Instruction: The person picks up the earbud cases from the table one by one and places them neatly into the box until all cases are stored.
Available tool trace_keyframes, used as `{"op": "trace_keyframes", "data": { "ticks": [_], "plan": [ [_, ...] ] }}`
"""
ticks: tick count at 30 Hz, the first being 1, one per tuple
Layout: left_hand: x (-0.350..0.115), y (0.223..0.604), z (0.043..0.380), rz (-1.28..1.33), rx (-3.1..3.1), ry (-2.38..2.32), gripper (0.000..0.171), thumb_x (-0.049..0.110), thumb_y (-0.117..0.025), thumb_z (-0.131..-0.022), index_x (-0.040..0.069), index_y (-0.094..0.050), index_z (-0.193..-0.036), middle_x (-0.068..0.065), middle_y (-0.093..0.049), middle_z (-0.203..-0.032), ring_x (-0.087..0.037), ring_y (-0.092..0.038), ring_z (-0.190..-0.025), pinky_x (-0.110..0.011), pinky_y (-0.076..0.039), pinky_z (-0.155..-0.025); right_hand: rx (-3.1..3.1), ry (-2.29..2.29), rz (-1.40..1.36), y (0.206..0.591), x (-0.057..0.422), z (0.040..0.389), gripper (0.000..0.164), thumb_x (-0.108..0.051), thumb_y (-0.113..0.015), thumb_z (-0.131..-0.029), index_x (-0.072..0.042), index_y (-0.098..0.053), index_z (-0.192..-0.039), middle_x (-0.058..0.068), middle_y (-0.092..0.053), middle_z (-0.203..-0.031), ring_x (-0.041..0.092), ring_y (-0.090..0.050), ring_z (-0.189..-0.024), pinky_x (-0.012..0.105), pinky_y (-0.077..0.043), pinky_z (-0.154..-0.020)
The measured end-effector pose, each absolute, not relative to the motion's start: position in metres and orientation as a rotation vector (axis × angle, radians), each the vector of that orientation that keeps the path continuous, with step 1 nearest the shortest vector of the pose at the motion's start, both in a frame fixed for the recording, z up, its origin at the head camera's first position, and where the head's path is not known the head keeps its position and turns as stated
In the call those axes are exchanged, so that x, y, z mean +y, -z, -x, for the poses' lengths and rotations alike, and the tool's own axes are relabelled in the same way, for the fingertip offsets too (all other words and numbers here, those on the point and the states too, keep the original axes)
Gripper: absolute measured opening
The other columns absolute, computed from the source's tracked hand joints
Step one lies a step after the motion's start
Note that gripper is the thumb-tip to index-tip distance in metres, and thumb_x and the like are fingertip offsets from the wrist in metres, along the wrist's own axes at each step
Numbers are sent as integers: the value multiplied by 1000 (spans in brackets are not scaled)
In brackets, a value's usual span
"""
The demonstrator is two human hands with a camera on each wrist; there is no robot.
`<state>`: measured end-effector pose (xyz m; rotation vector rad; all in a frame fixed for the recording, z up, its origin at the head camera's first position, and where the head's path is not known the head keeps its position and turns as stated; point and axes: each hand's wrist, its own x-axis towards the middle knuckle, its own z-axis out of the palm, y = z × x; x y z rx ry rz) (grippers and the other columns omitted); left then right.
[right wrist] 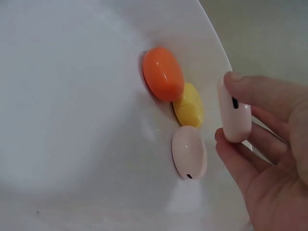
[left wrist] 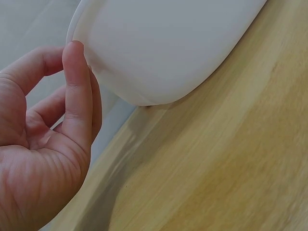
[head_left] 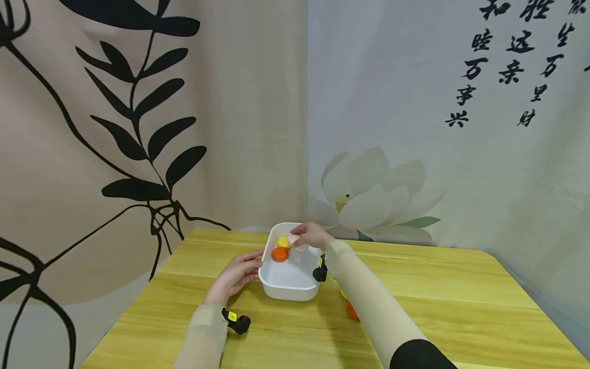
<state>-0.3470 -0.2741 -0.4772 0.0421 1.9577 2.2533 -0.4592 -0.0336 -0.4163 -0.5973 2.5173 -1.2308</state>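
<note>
My right hand (right wrist: 269, 139) pinches a pale pink rounded plastic piece with a small black slot (right wrist: 236, 113) between thumb and fingers, above the white plastic box (head_left: 292, 287). Inside the box, in the right wrist view, lie an orange rounded piece (right wrist: 163, 74), a yellow one (right wrist: 189, 106) and a second pale pink one (right wrist: 189, 153), close together near the wall. At the box's left side, my left hand (head_left: 237, 274) touches the rim and outer wall with its fingertips, its fingers loosely bent. The left wrist view shows only the outside of the box.
The box stands on a wooden table (head_left: 207, 256). Beside my right forearm, partly hidden by it, lie another orange piece (head_left: 353, 311) and a bit of yellow (head_left: 343, 293). Printed curtains (head_left: 253, 128) hang behind the table's far edge.
</note>
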Motion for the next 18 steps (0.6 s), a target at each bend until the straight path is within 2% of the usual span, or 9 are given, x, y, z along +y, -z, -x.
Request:
{"op": "trace_keyframes", "data": {
  "ticks": [8, 18],
  "plan": [
    [-273, 476, 349, -39, 1962, -2256, 52, 10, -62, -95, -3, -44, -142, -25, -59, -122, -18, -62, -82, -23, -54, -69, 2472, 1227, 589, 414, -34, 457, 46, -9, -72, -83, -2, -62, -128, 16, -59, -131, 29, -54, -118, 44, -41, -103],
    [-273, 476, 346, -38, 1954, -2263, 51, 7, -61, -95, -4, -44, -142, -24, -60, -117, -16, -62, -78, -23, -54, -68, 2456, 1249, 504, 419, -35, 460, 43, -13, -74, -82, -7, -66, -123, 9, -62, -124, 27, -55, -113, 48, -39, -103]
  ]
}}
